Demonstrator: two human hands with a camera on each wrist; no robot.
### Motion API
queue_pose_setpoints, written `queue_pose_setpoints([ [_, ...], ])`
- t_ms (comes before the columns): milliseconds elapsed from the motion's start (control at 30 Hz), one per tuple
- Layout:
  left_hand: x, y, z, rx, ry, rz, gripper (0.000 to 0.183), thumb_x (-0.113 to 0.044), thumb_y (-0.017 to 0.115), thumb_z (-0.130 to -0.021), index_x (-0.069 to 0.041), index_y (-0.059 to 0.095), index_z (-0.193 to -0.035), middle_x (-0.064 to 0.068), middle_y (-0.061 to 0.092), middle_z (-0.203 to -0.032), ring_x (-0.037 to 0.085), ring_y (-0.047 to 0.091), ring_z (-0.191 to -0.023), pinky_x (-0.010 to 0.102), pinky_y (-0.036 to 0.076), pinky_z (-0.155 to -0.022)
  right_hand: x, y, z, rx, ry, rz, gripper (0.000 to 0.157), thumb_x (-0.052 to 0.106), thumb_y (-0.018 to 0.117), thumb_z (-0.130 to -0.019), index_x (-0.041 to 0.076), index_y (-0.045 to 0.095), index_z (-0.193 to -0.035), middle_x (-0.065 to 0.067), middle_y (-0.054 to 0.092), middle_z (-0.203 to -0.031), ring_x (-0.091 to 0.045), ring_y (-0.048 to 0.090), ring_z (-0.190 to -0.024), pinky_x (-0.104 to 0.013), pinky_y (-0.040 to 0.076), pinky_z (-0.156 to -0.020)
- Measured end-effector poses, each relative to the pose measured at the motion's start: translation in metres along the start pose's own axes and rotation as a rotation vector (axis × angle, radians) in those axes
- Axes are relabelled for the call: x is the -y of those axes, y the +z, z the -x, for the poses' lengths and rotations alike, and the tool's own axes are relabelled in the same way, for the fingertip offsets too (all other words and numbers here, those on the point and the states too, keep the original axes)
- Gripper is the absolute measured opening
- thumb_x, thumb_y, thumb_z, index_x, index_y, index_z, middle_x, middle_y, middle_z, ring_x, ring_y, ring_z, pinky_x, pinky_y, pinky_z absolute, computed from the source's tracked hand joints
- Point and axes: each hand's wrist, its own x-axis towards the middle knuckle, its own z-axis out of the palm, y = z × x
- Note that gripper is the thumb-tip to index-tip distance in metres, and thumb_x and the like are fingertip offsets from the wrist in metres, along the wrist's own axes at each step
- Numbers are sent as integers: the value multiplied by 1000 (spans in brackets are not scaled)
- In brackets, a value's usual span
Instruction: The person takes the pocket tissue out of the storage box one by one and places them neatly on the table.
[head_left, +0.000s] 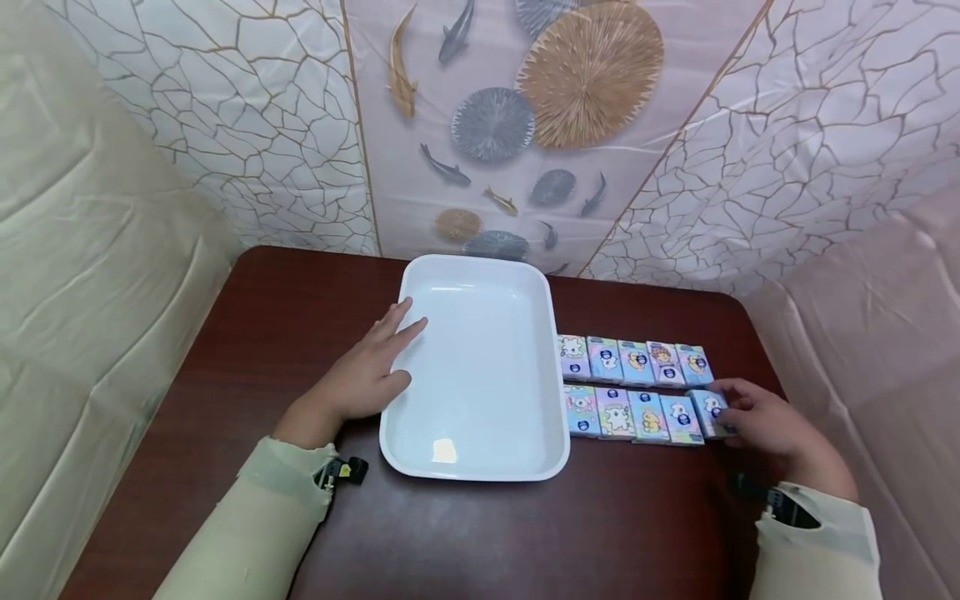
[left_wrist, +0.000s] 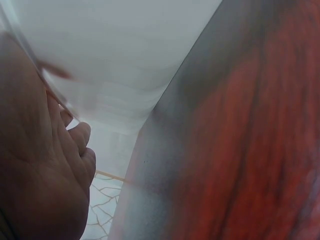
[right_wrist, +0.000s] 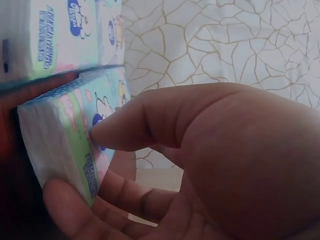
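A white rectangular tray (head_left: 480, 477) stands on the table, its inside bare. My left hand (head_left: 365, 373) rests over its left rim, fingers spread and fairly straight; in the left wrist view the same hand (left_wrist: 55, 160) lies beside the tray's pale wall (left_wrist: 115, 65). To the right of the tray, small pastel packs of tissues lie in two rows. My right hand (head_left: 772, 423) pinches the tissue pack (head_left: 708, 412) at the right end of the near row. Seen from the right wrist, that pack (right_wrist: 62, 135) sits tilted between thumb and fingers, apart from its neighbour (right_wrist: 55, 40).
The far row of tissue packs (head_left: 633, 362) runs from the tray's right rim toward the table's right edge. The dark reddish-brown table (head_left: 525, 542) backs onto a patterned cloth (head_left: 487, 192), and pale cloth hangs at both sides.
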Motion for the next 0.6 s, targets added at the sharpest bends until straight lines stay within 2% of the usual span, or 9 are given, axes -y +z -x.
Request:
queue_pose_setpoints([
  [367,1,1,-4,15,1,32,85,-18,55,-103,-25,24,-182,-5,-4,-192,32,-2,-179,71,21,-138,0,10,3,-23,10,-23,57,16,53,-116,-2,38,-168,-35,56,-140,-35,67,-116,-41,70,-88],
  [533,5,-2,-5,27,-20,87,94,-16,58,-101,-27,15,-183,-7,-9,-191,32,-6,-179,70,24,-137,4,11,5,-54,-18,100,60,22,59,-115,0,41,-168,-33,58,-134,-35,64,-109,-37,62,-79],
  [600,5,-6,-4,25,-40,106,96,-16,60,-100,-28,13,-183,-8,-10,-191,31,-7,-179,70,26,-136,9,12,7,-87,-44,182,60,25,61,-114,1,44,-167,-37,59,-136,-39,62,-109,-40,58,-78],
])
